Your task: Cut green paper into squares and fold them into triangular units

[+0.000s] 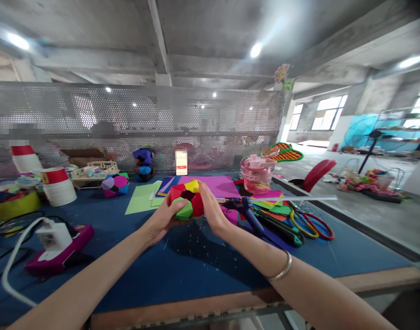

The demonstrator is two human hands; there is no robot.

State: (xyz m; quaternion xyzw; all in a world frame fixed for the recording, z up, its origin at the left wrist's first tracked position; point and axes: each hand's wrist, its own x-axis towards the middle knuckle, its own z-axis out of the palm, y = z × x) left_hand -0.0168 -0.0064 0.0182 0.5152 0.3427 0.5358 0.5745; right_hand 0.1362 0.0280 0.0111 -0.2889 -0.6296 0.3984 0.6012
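Between my two hands, above the blue tabletop, is a many-sided paper ball [197, 205] with red, yellow, green and black faces. My left hand [165, 217] grips its left side, the thumb lying over the green face. Against its right side presses my right hand [212, 208], fingers reaching up along the yellow and red faces. The far fingertips of both hands are hidden behind the ball. Just right of my right hand lies a dark blue glue gun [246, 211] with a long clear glue stick in its back. Colored paper sheets [220, 185] lie behind the ball.
Scissors [311, 224] and a green-black cutter [282, 227] lie at right, before a pink clear jar [256, 174]. Paper cups [58, 188], another paper ball [115, 184] and a purple power strip [58, 254] with cables are left. A phone [181, 162] stands at the back.
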